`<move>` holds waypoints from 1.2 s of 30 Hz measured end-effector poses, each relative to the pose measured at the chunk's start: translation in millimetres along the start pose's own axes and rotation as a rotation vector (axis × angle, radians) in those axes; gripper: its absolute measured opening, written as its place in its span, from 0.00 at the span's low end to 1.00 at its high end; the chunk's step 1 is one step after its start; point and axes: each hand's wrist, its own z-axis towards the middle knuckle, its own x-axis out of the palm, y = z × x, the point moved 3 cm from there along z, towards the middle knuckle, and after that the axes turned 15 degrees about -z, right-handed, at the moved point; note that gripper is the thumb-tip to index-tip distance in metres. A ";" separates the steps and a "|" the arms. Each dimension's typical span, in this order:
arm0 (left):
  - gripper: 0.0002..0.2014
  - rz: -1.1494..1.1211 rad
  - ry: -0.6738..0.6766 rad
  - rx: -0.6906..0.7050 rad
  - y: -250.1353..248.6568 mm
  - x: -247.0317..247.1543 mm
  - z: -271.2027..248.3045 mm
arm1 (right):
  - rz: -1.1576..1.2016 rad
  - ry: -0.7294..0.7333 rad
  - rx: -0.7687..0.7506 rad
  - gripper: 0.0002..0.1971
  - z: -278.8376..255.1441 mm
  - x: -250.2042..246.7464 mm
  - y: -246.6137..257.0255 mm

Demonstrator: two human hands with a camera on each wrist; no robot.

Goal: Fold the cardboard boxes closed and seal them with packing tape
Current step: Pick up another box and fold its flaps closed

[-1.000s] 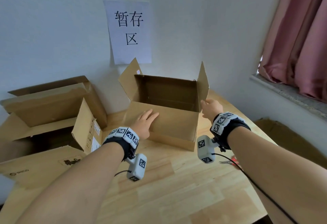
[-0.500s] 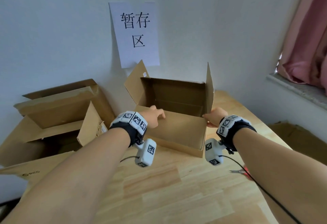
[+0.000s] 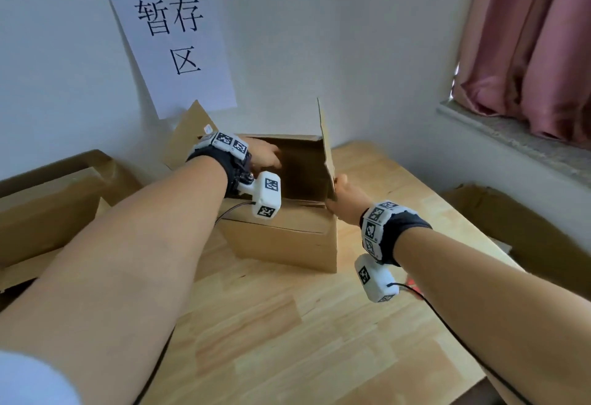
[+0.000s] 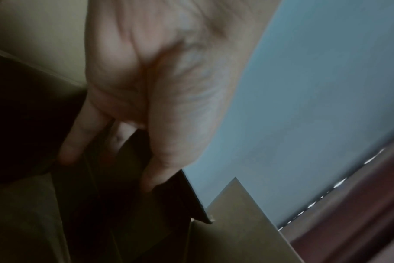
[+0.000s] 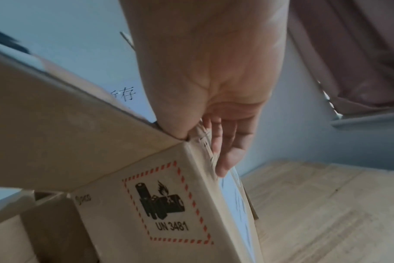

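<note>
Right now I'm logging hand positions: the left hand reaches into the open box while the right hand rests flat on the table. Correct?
Not quite. The left hand does reach into the open box, but the right hand grips the box's right corner rather than resting on the table, as the right wrist view shows.

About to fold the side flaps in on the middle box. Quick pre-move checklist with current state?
1. Box sits flat on the table: ok.
2. Right hand grips the box's near right corner, thumb inside, fingers outside: ok.
3. Left hand out of the box: not ok, fingers reach inside.
4. Right flap upright, free to fold: ok.
5. Left flap free: cannot tell, the left wrist hides much of it.
6. Packing tape within reach: cannot tell, none in view.
</note>
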 end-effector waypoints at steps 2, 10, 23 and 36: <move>0.31 -0.147 -0.018 -0.005 -1.8 -9.3 10.9 | -0.090 -0.082 -0.109 0.34 -1.0 -3.6 -0.9; 0.32 -0.356 -0.039 -0.015 -16.1 -44.6 31.1 | -0.091 -0.136 -0.329 0.48 -4.8 -9.3 -13.4; 0.21 -0.106 -0.052 0.046 -49.2 -48.3 42.2 | -0.051 -0.031 -0.319 0.43 1.7 -13.7 -27.0; 0.48 0.217 0.535 -0.017 -6.3 14.3 -3.0 | -0.010 -0.051 -0.119 0.42 -7.3 -17.8 -26.2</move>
